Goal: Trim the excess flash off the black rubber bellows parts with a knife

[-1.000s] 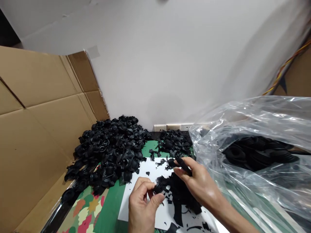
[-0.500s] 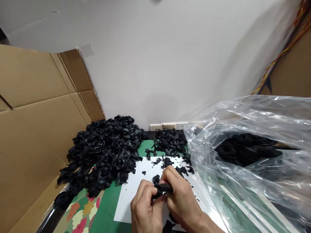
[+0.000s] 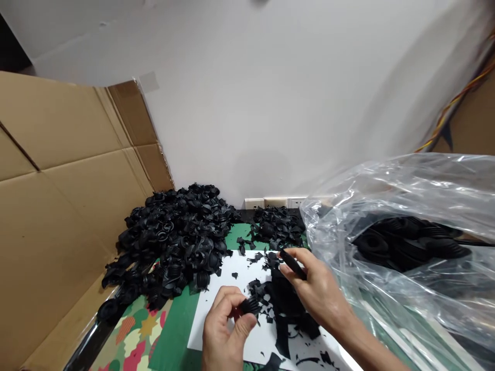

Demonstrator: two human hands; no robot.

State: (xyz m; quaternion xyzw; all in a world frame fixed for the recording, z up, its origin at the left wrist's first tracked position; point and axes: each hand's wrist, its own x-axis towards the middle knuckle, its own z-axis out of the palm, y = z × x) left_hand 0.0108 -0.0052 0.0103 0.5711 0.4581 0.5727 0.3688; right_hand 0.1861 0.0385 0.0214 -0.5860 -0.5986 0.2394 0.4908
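Just now the hands parted: left hand (image 3: 225, 325) pinching a ribbed part (image 3: 251, 305), right hand (image 3: 317, 286) closed round a black tool (image 3: 293, 264), so tool contact seems paused.

This seems to me a small workshop corner: black parts (image 3: 181, 237) are heaped ahead and left of the fingers (image 3: 229, 297), scraps (image 3: 276, 226) lie beyond them, a bag (image 3: 328, 242) of black pieces (image 3: 410, 242) is to their right, cardboard (image 3: 73, 216) far left.
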